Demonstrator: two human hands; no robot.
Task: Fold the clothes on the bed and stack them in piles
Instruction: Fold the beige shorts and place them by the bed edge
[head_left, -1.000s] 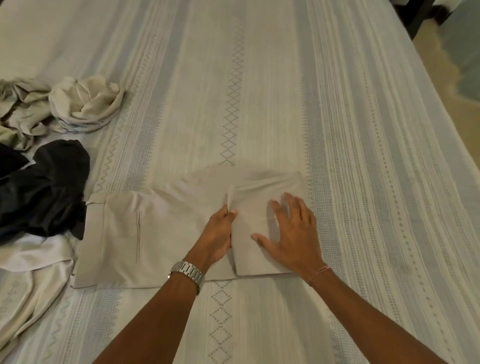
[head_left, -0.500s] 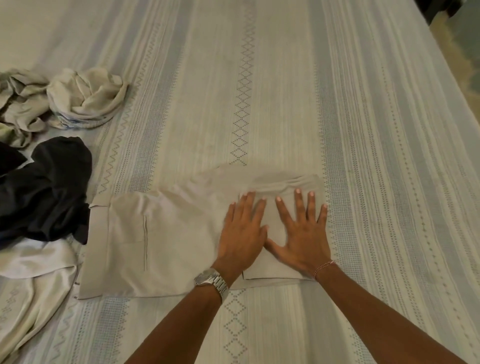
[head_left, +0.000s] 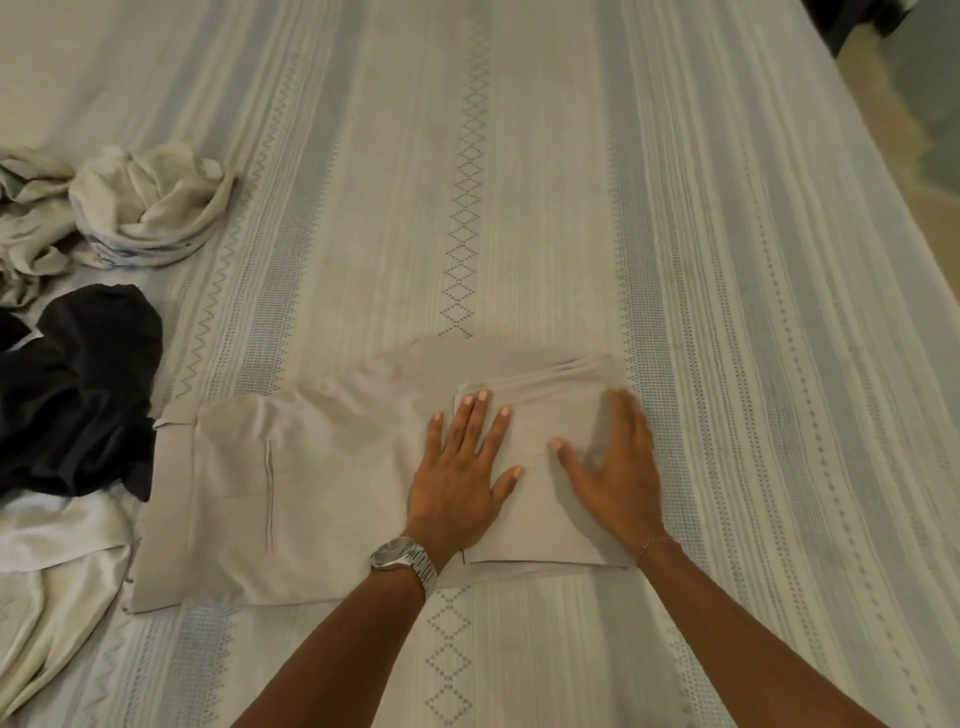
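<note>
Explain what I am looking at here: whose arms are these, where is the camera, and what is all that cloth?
There is no machine: a person wears a camera on the head, looking down at their own arms. Both hands lie flat, fingers straight, on folded beige trousers spread on the striped pale bedspread. The left hand, above a silver wristwatch, and the right hand press the folded-over part smooth; neither grips anything. To the left lie unfolded clothes: a crumpled cream garment, a black garment and a white satin-like garment.
</note>
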